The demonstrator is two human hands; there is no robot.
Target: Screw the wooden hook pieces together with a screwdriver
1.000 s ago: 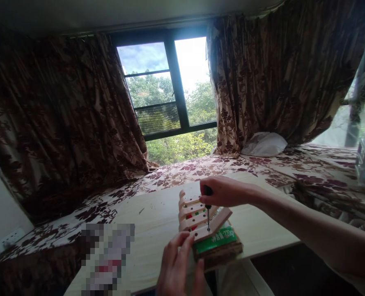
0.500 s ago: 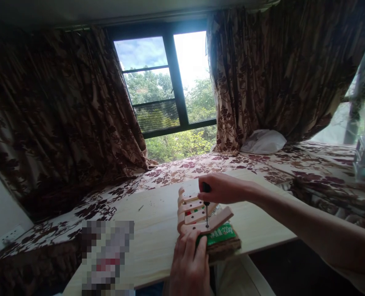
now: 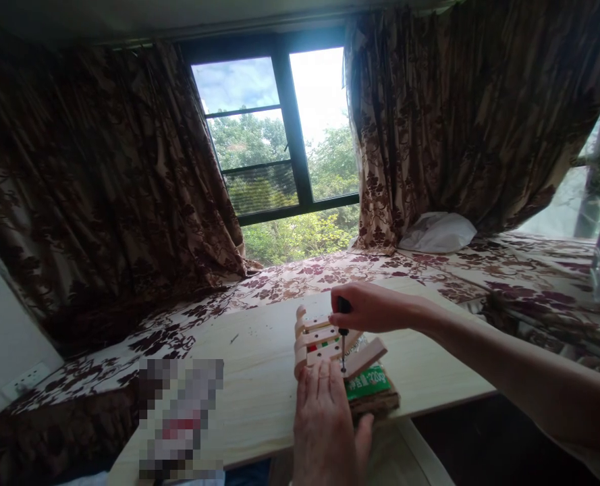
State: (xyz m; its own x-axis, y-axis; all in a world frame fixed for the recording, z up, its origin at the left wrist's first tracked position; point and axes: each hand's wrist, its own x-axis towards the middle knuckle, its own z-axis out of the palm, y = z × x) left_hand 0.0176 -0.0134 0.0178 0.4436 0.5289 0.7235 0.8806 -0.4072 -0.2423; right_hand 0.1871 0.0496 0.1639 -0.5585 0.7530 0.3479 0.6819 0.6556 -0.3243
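Observation:
My right hand (image 3: 370,307) is wrapped round the black handle of a screwdriver (image 3: 343,347), held upright. Its tip meets a dark screw hole in the nearest slat of a pale wooden slatted piece (image 3: 300,351). Over the left part of that same slat lies my left hand (image 3: 324,415), fingers stretched flat and thumb out to the side. Beneath the wooden piece is a green and white printed packet (image 3: 369,382) on a thicker brownish block. Several dark holes or screw heads dot the other slats.
The pale wooden board (image 3: 259,385) serves as the work surface. A small dark screw-like bit (image 3: 234,338) and crumbs lie on it, and a blurred-out item (image 3: 183,418) sits at left. Behind are a floral-covered ledge (image 3: 300,270), a white bag (image 3: 437,233) and curtains.
My left hand has moved forward and right, from the slat's near edge to on top of it, with its thumb swung out. My right hand keeps the screwdriver upright in the same hole.

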